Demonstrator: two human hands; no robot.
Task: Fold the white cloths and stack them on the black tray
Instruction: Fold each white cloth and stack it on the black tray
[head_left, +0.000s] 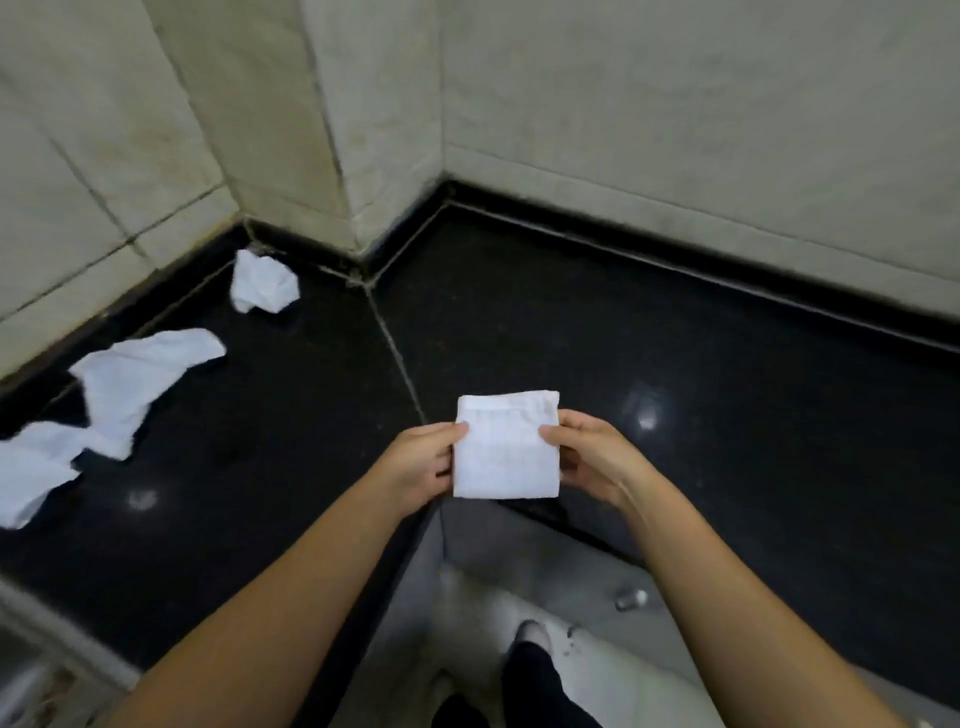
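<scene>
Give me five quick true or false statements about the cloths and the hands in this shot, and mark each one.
1. Both hands hold one folded white cloth, the left hand on its left edge and the right hand on its right edge. True.
2. The held cloth is crumpled into a ball. False: it is folded into a flat, roughly square shape.
3. Unfolded white cloths lie on the black counter to the person's left. True: a crumpled cloth near the wall corner and spread cloths nearer the left edge.
4. A stack of folded cloths sits on the counter to the right. False: that side shows only bare counter.
5. The right hand is empty. False: its grip is on the cloth.
</scene>
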